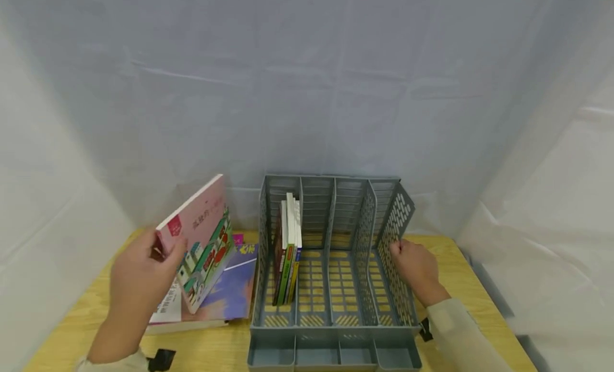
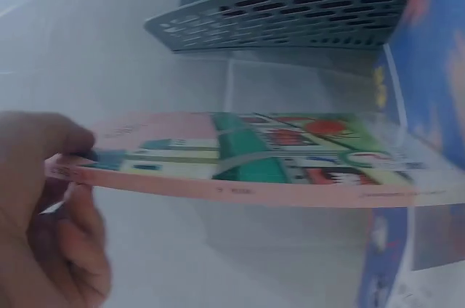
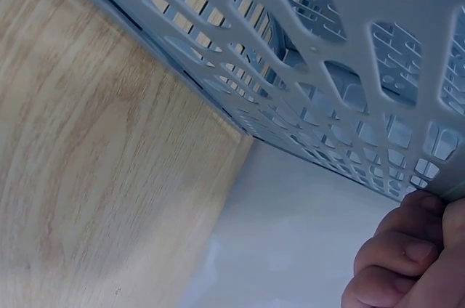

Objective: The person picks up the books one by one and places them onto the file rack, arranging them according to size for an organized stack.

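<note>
A pink picture book (image 1: pixel 203 239) with green and red artwork stands tilted in the air, pinched near its spine by my left hand (image 1: pixel 144 276). In the left wrist view, the thumb and fingers hold one end of the pink book (image 2: pixel 240 163). Below it lie more books (image 1: pixel 240 281), one with a blue-purple cover. My right hand (image 1: pixel 417 268) grips the right side wall of a grey desktop file rack (image 1: pixel 336 329), its fingers curled at the wall's edge (image 3: pixel 436 184). Several thin books (image 1: pixel 289 255) stand upright in the rack's leftmost slot.
The rack's other slots (image 1: pixel 342 276) hold no books. Small front compartments (image 1: pixel 316 355) run along its base. Underneath is a light wooden table (image 1: pixel 211 350), enclosed by white sheeting (image 1: pixel 307 95) at the back and sides.
</note>
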The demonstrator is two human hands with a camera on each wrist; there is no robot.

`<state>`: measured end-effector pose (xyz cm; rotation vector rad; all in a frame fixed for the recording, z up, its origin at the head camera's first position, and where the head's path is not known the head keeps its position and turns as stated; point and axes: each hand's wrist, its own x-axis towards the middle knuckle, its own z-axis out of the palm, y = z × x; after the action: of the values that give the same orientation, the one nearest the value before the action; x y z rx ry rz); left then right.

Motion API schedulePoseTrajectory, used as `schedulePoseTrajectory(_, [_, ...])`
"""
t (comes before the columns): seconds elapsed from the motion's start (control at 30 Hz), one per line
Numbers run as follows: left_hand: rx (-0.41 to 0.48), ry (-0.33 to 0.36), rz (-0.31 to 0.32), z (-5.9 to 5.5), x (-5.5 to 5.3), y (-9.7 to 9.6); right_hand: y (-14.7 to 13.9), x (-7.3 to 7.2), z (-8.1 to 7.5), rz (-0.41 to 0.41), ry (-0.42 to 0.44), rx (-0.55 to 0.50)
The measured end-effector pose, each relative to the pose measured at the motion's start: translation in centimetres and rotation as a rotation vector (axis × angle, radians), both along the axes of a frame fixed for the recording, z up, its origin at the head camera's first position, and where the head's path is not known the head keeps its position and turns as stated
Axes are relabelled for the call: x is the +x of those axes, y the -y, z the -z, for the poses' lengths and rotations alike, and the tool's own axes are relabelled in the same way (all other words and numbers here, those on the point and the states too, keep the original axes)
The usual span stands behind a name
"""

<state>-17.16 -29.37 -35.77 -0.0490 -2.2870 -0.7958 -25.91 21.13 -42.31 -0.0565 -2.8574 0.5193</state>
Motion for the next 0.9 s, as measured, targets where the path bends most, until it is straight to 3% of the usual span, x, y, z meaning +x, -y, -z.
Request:
schedulePoseTrajectory(0.07, [-0.036, 0.226, 0.042, 1.1, -0.3, 0.0, 0.1, 0.0, 0.0, -0.004, 0.003, 0.002])
schedulePoseTrajectory(0.17, [-0.081, 0.476, 0.120, 2.8, -0.8, 0.1, 0.3, -0.1, 0.0, -0.010, 0.007, 0.000])
schedulePoseTrajectory(0.23, [-0.086, 0.594, 0.157, 3.7, -1.1, 0.1, 0.5, -0.2, 0.1, -0.009, 0.011, 0.001])
schedulePoseTrajectory(0.33, [-0.070, 0.703, 0.193, 4.4, -1.4, 0.0, 0.5, -0.4, 0.2, -0.006, 0.008, 0.002])
schedulePoseTrajectory(0.43, [-0.045, 0.740, 0.206, 4.5, -1.6, -0.1, 0.5, -0.3, 0.1, -0.013, -0.001, 0.001])
schedulePoseTrajectory(0.67, [-0.031, 0.722, 0.193, 4.4, -1.7, -0.5, 0.2, -0.1, -0.2, -0.023, -0.017, -0.013])
schedulePoseTrajectory(0.9, [-0.014, 0.759, 0.189, 4.4, -1.7, -1.1, 0.0, 0.4, -0.3, -0.033, -0.007, -0.029])
